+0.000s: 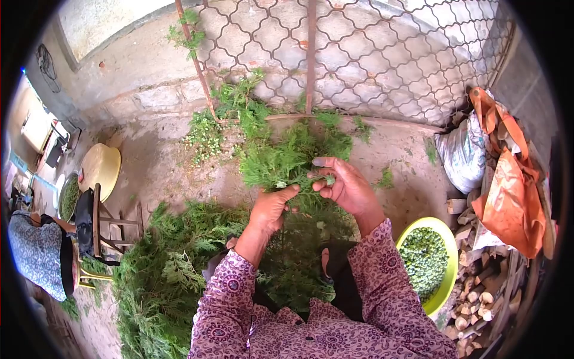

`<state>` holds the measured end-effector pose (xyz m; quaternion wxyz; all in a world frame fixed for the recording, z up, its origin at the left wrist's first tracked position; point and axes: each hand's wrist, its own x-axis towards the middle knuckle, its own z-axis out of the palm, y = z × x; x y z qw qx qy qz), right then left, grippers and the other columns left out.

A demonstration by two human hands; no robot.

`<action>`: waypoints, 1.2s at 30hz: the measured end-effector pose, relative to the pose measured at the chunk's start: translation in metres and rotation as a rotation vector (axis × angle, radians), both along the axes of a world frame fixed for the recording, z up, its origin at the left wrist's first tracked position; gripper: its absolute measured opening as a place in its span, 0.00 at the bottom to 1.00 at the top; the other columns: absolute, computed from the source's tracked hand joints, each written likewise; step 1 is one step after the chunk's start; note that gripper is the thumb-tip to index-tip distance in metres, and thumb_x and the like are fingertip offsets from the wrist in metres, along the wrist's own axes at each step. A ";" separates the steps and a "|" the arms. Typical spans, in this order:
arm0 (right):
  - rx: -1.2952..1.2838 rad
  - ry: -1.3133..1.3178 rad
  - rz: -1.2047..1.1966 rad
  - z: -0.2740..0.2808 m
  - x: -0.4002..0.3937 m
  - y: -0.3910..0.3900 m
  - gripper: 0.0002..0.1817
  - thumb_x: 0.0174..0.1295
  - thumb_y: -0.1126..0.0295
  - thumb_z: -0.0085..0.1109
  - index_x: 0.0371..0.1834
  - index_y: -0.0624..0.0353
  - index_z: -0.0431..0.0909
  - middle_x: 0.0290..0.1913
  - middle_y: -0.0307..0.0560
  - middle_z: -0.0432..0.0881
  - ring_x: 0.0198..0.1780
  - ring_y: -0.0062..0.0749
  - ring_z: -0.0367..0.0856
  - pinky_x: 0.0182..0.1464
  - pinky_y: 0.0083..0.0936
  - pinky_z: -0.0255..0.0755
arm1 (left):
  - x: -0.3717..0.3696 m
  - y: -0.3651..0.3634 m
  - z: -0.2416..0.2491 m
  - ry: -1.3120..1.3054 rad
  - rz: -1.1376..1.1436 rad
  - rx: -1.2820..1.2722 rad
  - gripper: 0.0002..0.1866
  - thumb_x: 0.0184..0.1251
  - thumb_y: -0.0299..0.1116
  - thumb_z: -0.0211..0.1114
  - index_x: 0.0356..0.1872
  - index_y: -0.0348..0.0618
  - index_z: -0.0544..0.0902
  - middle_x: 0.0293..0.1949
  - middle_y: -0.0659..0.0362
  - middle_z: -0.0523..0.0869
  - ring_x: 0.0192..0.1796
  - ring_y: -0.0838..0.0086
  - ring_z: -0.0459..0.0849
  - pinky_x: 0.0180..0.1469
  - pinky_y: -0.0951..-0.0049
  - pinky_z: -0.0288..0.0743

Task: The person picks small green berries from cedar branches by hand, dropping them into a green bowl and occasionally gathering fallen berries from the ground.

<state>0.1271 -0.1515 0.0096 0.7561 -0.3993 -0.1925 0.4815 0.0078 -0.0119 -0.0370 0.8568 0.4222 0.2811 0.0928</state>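
Note:
A leafy green sprig [278, 158] spreads out in front of me at the middle of the view. Its lower end is between the thumb and fingers of my left hand [272, 209], which are closed on it. To the right, my right hand [347, 188] has its thumb and fingers pinched at a small pale green tip [329, 179] beside the sprig; exactly what is in the pinch is too small to tell. A large pile of cut green branches [173, 269] lies on the ground to the left, and more greenery lies below my hands.
Right of my knees is a yellow-green basin [453, 263] of small green pieces. Beyond it are stacked firewood [472, 311], a white sack [463, 155] and orange cloth [508, 203]. A metal lattice [311, 60] leans on the wall. Another person [39, 254] sits far left near a stool.

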 end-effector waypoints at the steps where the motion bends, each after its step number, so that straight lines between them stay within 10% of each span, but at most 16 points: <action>1: 0.000 0.000 -0.002 -0.001 0.001 -0.001 0.18 0.64 0.65 0.48 0.52 0.65 0.66 0.42 0.50 0.75 0.37 0.31 0.77 0.33 0.19 0.70 | 0.000 0.001 0.002 -0.022 0.063 -0.012 0.12 0.51 0.28 0.68 0.36 0.40 0.78 0.35 0.59 0.82 0.29 0.76 0.76 0.23 0.75 0.68; 13: -0.048 -0.163 -0.059 -0.019 0.006 0.002 0.20 0.58 0.79 0.40 0.56 0.65 0.64 0.53 0.50 0.71 0.53 0.37 0.72 0.54 0.27 0.68 | 0.001 0.001 0.005 -0.020 0.082 -0.095 0.15 0.51 0.26 0.67 0.42 0.40 0.78 0.36 0.60 0.82 0.36 0.74 0.79 0.30 0.73 0.71; 18: -0.239 -1.012 -0.132 -0.020 -0.007 0.009 0.26 0.55 0.82 0.39 0.60 0.60 0.62 0.57 0.48 0.70 0.58 0.32 0.68 0.59 0.26 0.59 | 0.002 -0.001 0.007 -0.043 0.009 -0.087 0.17 0.49 0.28 0.70 0.42 0.37 0.78 0.37 0.60 0.82 0.38 0.74 0.79 0.36 0.73 0.73; 32: -0.135 -1.195 -0.183 -0.028 -0.028 0.027 0.30 0.53 0.85 0.39 0.63 0.62 0.56 0.60 0.56 0.65 0.61 0.39 0.65 0.61 0.28 0.58 | 0.006 -0.004 0.003 0.031 0.000 -0.138 0.16 0.51 0.34 0.68 0.41 0.41 0.80 0.44 0.60 0.79 0.52 0.70 0.69 0.53 0.66 0.60; 36: -0.055 -0.849 -0.179 -0.023 -0.027 0.029 0.29 0.54 0.85 0.38 0.63 0.62 0.55 0.61 0.56 0.64 0.61 0.40 0.65 0.60 0.29 0.60 | 0.006 -0.001 -0.004 0.012 0.009 -0.124 0.17 0.50 0.33 0.67 0.42 0.40 0.80 0.48 0.57 0.78 0.55 0.70 0.68 0.56 0.64 0.58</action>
